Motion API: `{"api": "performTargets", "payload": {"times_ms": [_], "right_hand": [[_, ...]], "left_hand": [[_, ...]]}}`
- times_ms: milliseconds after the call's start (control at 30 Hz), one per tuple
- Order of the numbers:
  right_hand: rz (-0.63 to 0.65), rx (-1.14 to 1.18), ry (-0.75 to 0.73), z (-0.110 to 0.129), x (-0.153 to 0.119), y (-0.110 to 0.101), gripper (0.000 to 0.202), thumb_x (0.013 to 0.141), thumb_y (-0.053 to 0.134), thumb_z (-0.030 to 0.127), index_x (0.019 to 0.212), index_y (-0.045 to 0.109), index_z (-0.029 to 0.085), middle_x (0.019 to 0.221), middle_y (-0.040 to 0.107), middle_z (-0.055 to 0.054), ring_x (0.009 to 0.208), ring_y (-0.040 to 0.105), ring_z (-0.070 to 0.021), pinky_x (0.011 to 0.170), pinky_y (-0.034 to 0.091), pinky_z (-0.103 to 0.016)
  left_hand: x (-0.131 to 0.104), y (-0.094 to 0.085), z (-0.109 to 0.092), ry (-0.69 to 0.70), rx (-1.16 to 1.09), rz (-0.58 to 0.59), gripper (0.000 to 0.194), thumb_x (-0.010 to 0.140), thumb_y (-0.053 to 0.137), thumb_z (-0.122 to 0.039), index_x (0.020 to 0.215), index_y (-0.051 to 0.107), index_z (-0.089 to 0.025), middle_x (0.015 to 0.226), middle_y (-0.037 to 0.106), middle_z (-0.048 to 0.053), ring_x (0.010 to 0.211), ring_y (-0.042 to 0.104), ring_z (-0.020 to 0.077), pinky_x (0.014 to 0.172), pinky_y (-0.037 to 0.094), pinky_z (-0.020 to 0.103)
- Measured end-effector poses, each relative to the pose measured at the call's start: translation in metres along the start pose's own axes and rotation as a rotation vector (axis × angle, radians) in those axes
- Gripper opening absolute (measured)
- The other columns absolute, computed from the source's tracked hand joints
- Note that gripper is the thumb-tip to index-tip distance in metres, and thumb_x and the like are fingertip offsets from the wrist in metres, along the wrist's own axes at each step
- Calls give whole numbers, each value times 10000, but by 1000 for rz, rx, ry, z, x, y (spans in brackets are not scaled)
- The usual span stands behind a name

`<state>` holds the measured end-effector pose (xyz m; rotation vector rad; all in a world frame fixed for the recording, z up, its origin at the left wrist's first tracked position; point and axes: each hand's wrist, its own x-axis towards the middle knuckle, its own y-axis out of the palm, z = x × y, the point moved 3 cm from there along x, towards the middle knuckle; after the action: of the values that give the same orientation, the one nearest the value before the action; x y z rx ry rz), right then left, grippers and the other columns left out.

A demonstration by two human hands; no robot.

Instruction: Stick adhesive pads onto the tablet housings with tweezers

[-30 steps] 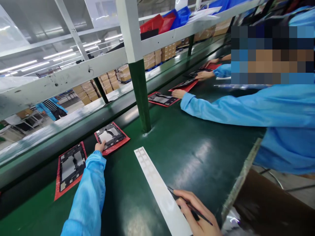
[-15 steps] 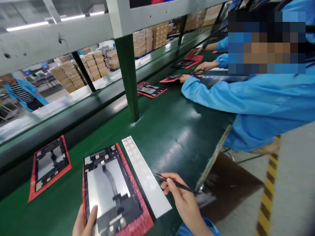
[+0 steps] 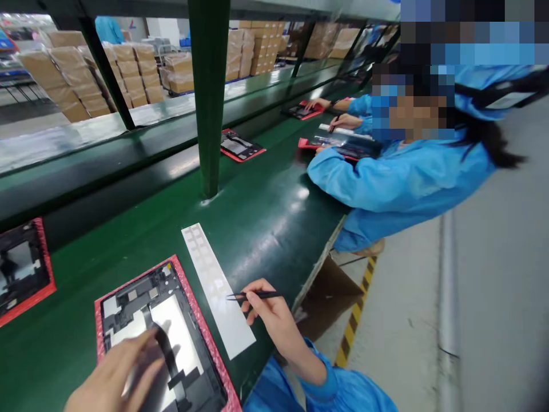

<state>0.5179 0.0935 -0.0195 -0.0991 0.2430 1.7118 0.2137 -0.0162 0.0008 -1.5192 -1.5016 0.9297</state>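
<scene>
Your right hand pinches black tweezers, tips over the white strip at lower centre. Your left hand lies flat and open on the tablet in its red tray, lower left on the green table. Judging by that pose, the tips could scratch or crease the strip, or your palm could smudge the tablet's silver panel.

The left hand is motion-blurred and covers part of the tablet housing; at 9 o'clock, a second housing is cut by the edge.
</scene>
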Motion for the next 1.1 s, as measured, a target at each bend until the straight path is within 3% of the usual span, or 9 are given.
{"api": "performTargets", "payload": {"times_ms": [67, 133, 233, 333, 433, 567, 933, 1100], "right_hand": [[17, 1, -5, 6, 9, -3, 335, 831, 647, 529, 865, 608, 198, 739, 642, -3, 565, 592, -120, 489, 513, -226], [16, -26, -26, 10, 18, -6, 338, 818, 654, 535, 853, 615, 201, 786, 658, -18, 633, 618, -138, 502, 533, -230], [6, -118, -62, 13, 32, -11, 362, 816, 640, 553, 823, 610, 192, 759, 664, -24, 640, 633, -148, 495, 534, -232], [10, -241, -86, 14, 43, -12, 342, 840, 616, 529, 796, 587, 192, 643, 643, 2, 578, 642, -148, 503, 528, -240], [5, -322, -118, 14, 48, -10, 257, 853, 627, 448, 793, 541, 213, 594, 638, 23, 591, 683, -173, 516, 524, -249], [19, -416, -166, 15, 48, -7, 209, 872, 616, 378, 759, 530, 225, 606, 644, 23, 599, 704, -185, 531, 527, -263], [-11, -471, -157, 15, 44, -8, 242, 898, 574, 401, 744, 515, 224, 613, 646, 11, 624, 726, -201, 514, 525, -246], [15, -496, -234, 19, 43, -6, 268, 904, 552, 412, 716, 545, 221, 643, 621, 5, 609, 696, -188, 557, 551, -266]], "left_hand": [[37, 13, -47, 184, 46, 29, 342, 876, 507, -471, 1203, 591, -412, 1119, 688, -27, 923, 689, 211, 730, 607, 309], [68, 26, -86, 352, 123, 8, 318, 908, 482, -404, 1166, 636, -301, 1141, 683, 36, 982, 666, 225, 849, 572, 360], [95, 48, -114, 518, 238, 34, 422, 880, 568, -351, 1291, 554, -255, 1331, 577, 104, 1167, 576, 275, 950, 506, 452], [100, 65, -113, 576, 270, 73, 492, 872, 589, -399, 1345, 492, -303, 1444, 463, 116, 1273, 491, 285, 969, 480, 470], [97, 71, -108, 565, 261, 90, 477, 895, 536, -454, 1350, 478, -325, 1467, 437, 98, 1291, 472, 266, 976, 470, 457], [95, 70, -108, 557, 260, 101, 481, 892, 549, -439, 1354, 471, -329, 1473, 430, 91, 1292, 468, 264, 982, 460, 457], [95, 69, -110, 570, 279, 126, 481, 882, 577, -407, 1346, 483, -328, 1479, 418, 100, 1290, 470, 277, 966, 463, 458], [96, 69, -111, 533, 233, 107, 469, 890, 544, -462, 1339, 488, -338, 1456, 451, 98, 1279, 481, 272, 976, 455, 455]]}}
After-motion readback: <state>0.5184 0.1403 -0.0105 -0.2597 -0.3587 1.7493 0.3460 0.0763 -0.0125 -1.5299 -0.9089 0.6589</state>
